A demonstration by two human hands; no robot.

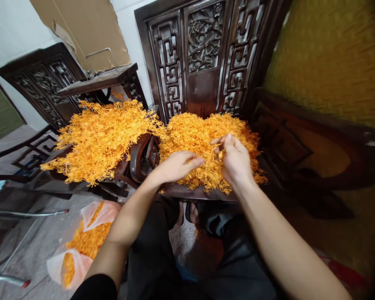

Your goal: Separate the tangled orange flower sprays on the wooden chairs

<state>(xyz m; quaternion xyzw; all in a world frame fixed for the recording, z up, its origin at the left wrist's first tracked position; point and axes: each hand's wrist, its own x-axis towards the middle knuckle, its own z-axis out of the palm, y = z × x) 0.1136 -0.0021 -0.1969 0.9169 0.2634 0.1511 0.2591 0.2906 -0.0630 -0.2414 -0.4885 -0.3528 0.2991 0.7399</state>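
A heap of orange artificial-looking sprigs (187,133) covers the seat of a dark carved wooden chair in front of me. Over the heap's right part, my right hand (236,160) pinches a thin orange sprig (219,153) between thumb and fingers. My left hand (179,166) hovers at the heap's front left edge, palm down. Its fingers point right with nothing visible in them; whether they touch the sprigs I cannot tell. A second heap of orange sprigs (103,141) lies to the left, spilling toward the chair's curved armrest (140,156).
On the floor at left, an open pinkish plastic bag (78,262) holds orange pieces. Metal tube legs (28,213) with red tips lie beyond it. A carved chair back (203,93) rises ahead, and cardboard (84,29) leans behind the small wooden ledge (96,81).
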